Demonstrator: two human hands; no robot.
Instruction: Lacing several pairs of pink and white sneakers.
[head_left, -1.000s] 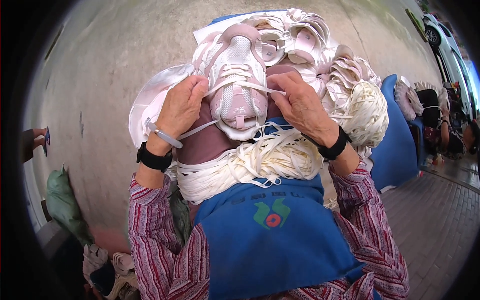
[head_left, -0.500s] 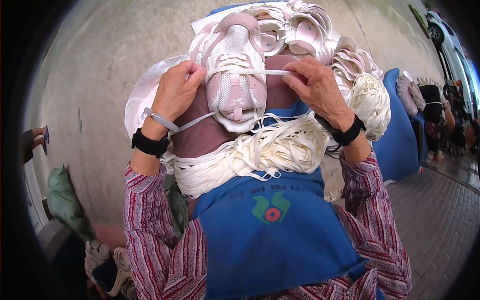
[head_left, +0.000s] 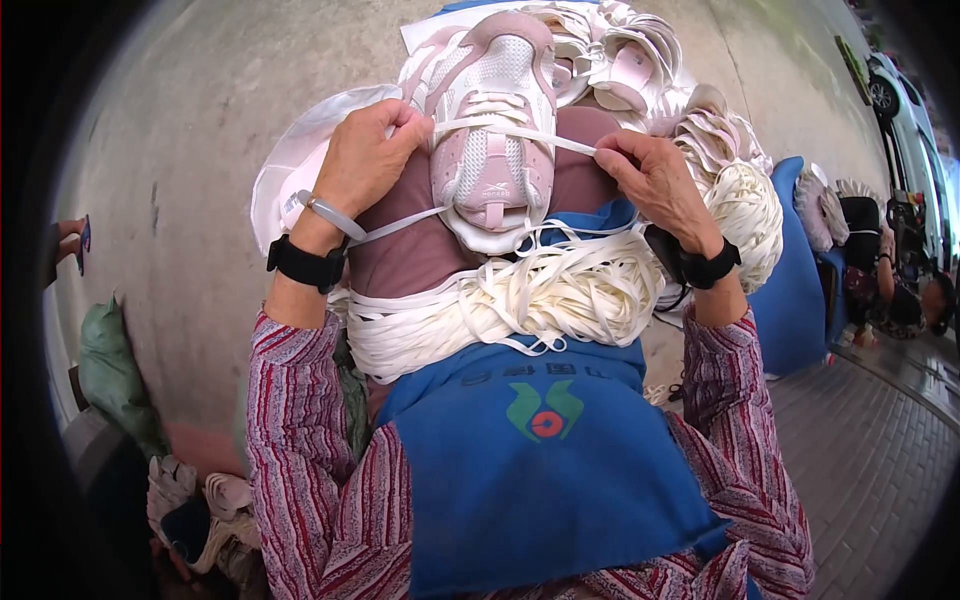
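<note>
A pink-and-white mesh shoe upper point(head_left: 495, 190) rests across my lap between my hands. A flat white shoelace point(head_left: 520, 131) runs across the front of it, slanting down to the right. My left hand point(head_left: 368, 158), closed in a pinch, grips the lace at the left side of the shoe. At the right, my right hand point(head_left: 660, 180) pinches the other stretch of lace between thumb and fingers. A thick bundle of cream shoelaces point(head_left: 510, 305) lies over my thighs, just below the shoe. A pale strip also runs from near my left wrist to the shoe.
Stacked shoe uppers point(head_left: 635, 70) stand beyond the shoe, with another lace bundle point(head_left: 748, 215) at their right. A blue board or seat point(head_left: 795, 290) is farther right, near another person point(head_left: 890, 270). A green sack point(head_left: 115, 370) sits on the ground at left.
My right hand has moved slightly lower and the lace, nearly level before, now slants down toward it. My left hand is a little higher. The view has shifted slightly.
</note>
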